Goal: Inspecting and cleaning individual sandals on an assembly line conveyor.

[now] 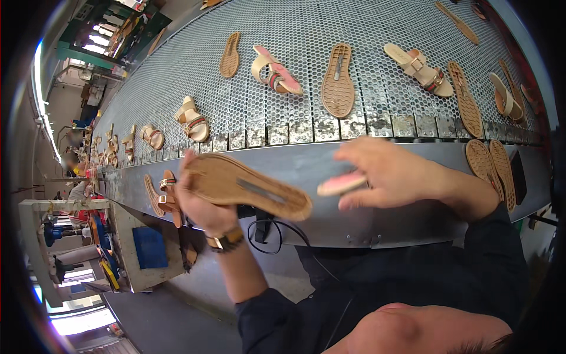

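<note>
Tan shoe sole at frame centre-left, clamped in left hand, tread side up, pink insole piece pinched in blurred right hand at centre, perforated conveyor belt above, sandals laid out.

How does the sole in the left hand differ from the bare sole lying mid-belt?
The held sole is gripped by the left hand off the belt, lying roughly crosswise; the belt sole lies untouched on the perforated conveyor, pointing up-frame. The held one looks bigger, being nearer. Both are tan, tread side up, with a central slot.
</note>
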